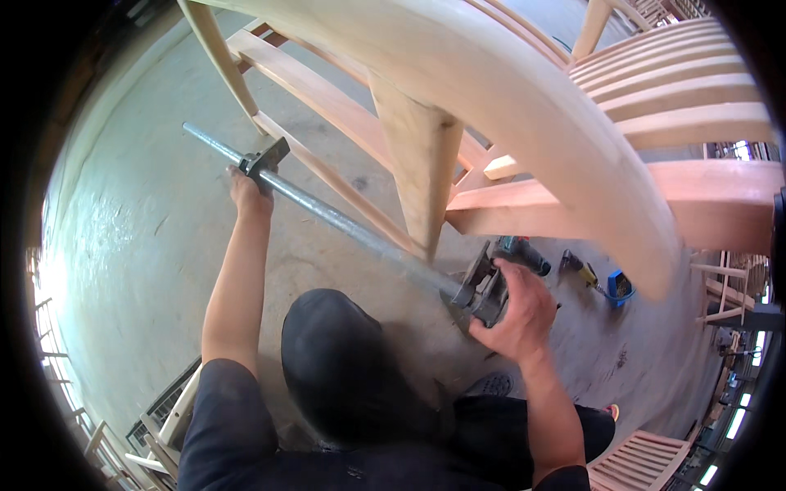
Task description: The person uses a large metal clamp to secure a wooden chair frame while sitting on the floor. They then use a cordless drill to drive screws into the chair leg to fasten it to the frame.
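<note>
A long pipe clamp (348,219) with a grey metal pipe slants across the view, held off the floor beside an unpainted wooden chair frame (540,114). My left hand (250,193) grips the dark sliding jaw (264,158) near the pipe's far left end. At the near right end, my right hand (524,309) curls around the dark screw head (485,293), thumb on the near side and fingers over the top. Neither jaw visibly presses on the chair. The chair's curved armrest and a tapered leg (417,164) stand just beyond the pipe.
On the concrete floor right of my right hand lie a power drill (530,255), a yellow-and-black tool (583,270) and a blue box-shaped thing (620,288). A slatted wooden piece (641,462) sits at lower right. More wooden frames (110,450) stand at lower left.
</note>
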`<act>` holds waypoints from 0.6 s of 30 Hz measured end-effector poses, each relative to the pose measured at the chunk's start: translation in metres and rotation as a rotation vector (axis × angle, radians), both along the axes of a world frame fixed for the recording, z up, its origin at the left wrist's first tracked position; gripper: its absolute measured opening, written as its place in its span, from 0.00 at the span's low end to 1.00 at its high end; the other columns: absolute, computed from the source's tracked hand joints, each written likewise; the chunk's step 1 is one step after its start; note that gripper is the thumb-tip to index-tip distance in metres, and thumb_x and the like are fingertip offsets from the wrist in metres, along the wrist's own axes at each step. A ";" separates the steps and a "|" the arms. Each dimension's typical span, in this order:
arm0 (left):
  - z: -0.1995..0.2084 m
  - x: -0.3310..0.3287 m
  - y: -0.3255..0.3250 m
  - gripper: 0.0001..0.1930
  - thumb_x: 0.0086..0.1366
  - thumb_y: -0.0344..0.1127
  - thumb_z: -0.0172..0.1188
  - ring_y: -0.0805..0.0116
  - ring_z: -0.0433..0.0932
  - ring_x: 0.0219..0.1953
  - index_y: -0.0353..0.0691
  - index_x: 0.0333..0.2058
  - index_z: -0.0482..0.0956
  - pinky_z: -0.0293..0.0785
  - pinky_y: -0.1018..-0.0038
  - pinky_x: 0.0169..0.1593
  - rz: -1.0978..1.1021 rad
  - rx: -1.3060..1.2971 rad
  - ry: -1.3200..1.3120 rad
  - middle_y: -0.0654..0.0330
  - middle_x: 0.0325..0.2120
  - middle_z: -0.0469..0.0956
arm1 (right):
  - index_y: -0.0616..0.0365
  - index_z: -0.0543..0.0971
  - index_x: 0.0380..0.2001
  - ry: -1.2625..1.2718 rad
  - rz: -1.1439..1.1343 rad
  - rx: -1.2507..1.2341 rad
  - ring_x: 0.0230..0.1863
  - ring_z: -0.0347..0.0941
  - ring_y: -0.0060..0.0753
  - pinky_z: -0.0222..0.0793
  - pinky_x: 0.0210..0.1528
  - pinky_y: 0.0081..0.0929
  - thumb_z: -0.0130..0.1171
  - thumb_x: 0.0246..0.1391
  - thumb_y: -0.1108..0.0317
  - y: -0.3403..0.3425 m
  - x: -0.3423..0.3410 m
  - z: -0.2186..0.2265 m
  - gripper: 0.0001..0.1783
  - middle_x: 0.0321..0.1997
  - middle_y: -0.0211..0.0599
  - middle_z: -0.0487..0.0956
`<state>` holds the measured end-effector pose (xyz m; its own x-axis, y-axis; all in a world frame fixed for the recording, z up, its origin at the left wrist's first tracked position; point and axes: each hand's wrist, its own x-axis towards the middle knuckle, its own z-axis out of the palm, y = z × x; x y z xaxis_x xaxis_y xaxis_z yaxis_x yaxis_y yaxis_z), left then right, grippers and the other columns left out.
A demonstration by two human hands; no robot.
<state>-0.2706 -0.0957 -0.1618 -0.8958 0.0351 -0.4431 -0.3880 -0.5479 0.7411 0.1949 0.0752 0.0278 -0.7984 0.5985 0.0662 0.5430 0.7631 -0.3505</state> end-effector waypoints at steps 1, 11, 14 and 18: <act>-0.001 0.002 -0.003 0.29 0.78 0.57 0.35 0.47 0.82 0.44 0.34 0.54 0.69 0.84 0.47 0.49 -0.017 0.029 -0.001 0.48 0.47 0.78 | 0.55 0.74 0.56 -0.003 -0.004 0.004 0.51 0.77 0.50 0.73 0.53 0.42 0.74 0.27 0.61 0.000 0.000 0.004 0.44 0.49 0.44 0.79; 0.012 0.000 -0.010 0.28 0.79 0.55 0.36 0.51 0.82 0.40 0.32 0.51 0.71 0.86 0.52 0.43 0.103 -0.027 -0.053 0.50 0.44 0.78 | 0.52 0.75 0.55 -0.034 -0.018 -0.037 0.53 0.75 0.50 0.72 0.54 0.46 0.75 0.25 0.59 -0.016 0.001 0.015 0.45 0.50 0.44 0.79; -0.009 -0.011 -0.024 0.29 0.78 0.57 0.39 0.53 0.82 0.38 0.32 0.49 0.74 0.87 0.55 0.41 0.250 -0.022 -0.091 0.51 0.42 0.80 | 0.54 0.75 0.55 -0.024 0.005 -0.035 0.50 0.77 0.53 0.73 0.54 0.45 0.73 0.25 0.59 -0.009 0.050 -0.017 0.44 0.48 0.46 0.80; -0.003 -0.098 -0.044 0.31 0.76 0.59 0.40 0.54 0.83 0.40 0.32 0.51 0.74 0.87 0.56 0.42 0.200 0.064 -0.002 0.52 0.42 0.80 | 0.57 0.75 0.55 0.037 0.065 0.002 0.49 0.77 0.55 0.73 0.54 0.44 0.72 0.25 0.60 0.005 0.041 -0.025 0.45 0.49 0.48 0.80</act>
